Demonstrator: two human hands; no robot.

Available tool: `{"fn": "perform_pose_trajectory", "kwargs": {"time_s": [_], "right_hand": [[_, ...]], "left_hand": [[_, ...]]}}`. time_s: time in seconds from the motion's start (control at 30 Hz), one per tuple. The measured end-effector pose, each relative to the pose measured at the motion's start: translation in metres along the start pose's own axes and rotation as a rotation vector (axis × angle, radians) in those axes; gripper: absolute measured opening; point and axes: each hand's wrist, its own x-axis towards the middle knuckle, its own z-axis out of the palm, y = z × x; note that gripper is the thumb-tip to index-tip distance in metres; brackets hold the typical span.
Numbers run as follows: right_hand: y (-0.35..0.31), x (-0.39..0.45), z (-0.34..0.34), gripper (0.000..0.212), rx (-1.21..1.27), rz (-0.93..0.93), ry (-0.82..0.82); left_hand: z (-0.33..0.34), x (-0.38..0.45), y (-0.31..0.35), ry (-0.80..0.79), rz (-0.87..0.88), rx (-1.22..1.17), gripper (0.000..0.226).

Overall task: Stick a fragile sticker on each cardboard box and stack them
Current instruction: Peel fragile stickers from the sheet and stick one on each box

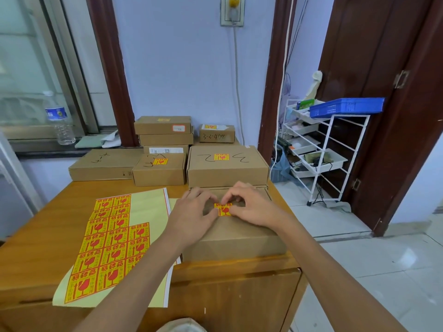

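A flat cardboard box (236,238) lies at the near right of the wooden table. A yellow-and-red fragile sticker (223,209) sits on its lid. My left hand (191,215) and my right hand (249,206) rest on the lid on either side, fingertips pressing the sticker's edges. To the left lies the sticker sheet (112,245) with several stickers left on it. Behind stand stickered boxes: a large one (227,167), a small one (159,170) and a stack (164,130). At the far left lies a flat box (103,165) that shows no sticker.
The table (36,259) ends just right of the box, with tiled floor beyond. A white wire rack (318,149) carrying a blue basket (347,106) stands at the right by a dark door. A water bottle (58,118) stands on the window sill at the left.
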Motion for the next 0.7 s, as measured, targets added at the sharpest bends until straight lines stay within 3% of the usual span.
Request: {"fn": "perform_pose_trajectory", "kwargs": {"time_s": [0.17,0.37,0.47,0.6,0.7], "right_hand": [[0.001,0.002,0.003,0.013,-0.142,-0.023,0.009],[-0.01,-0.007,-0.007,0.02,-0.311,-0.061,-0.107],[-0.007,-0.038,-0.025,0.042,-0.315,-0.014,-0.043],[0.013,-0.114,-0.035,0.087,-0.192,0.238,0.074],[0.021,-0.15,-0.016,0.102,-0.094,0.347,0.092]], "left_hand": [[0.001,0.002,-0.002,-0.004,-0.002,-0.001,0.02],[-0.006,0.003,-0.001,-0.058,0.027,0.005,0.023],[-0.031,0.002,0.001,-0.212,0.016,0.11,0.049],[-0.055,-0.037,0.004,-0.271,-0.183,-0.077,0.104],[-0.055,-0.064,0.007,-0.353,-0.243,-0.111,0.122]]}}
